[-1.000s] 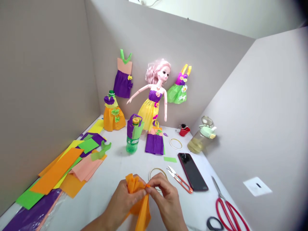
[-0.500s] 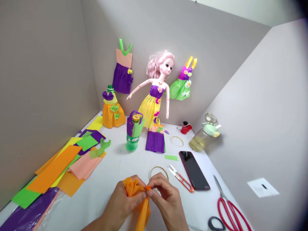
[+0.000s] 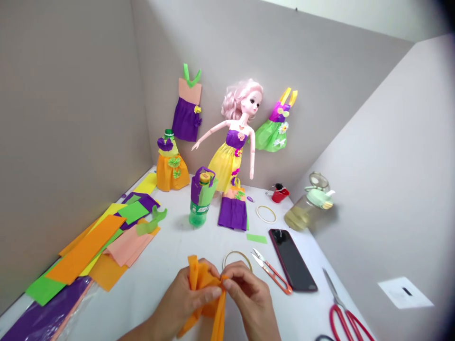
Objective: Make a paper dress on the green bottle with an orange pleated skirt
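A piece of thin orange fabric [image 3: 203, 279] is bunched between my two hands near the front of the table. My left hand [image 3: 185, 298] is closed on its gathered part, the thumb pressing from the near side. My right hand [image 3: 250, 296] pinches the folded edge beside the left fingertips. One folded strip hangs down below the fingers, and another flap sticks up by the left index finger. Just beyond my right hand lies a gold ring [image 3: 237, 252], partly covered by the fingers. Orange-handled thread snips [image 3: 272, 272] rest to its right.
Coloured fabric pieces [image 3: 87, 246] are heaped at left. A doll [image 3: 236, 137], a dressed bottle [image 3: 173, 166], a green bottle [image 3: 198, 213] and a small purple dress [image 3: 232, 210] stand or lie behind. A phone [image 3: 293, 260], red scissors [image 3: 343, 312] and a jug [image 3: 307, 206] are at right.
The orange fabric has shifted in my hands: a flap now stands up at the left and another hangs lower. Both hands still grip it. The whole view has moved slightly.
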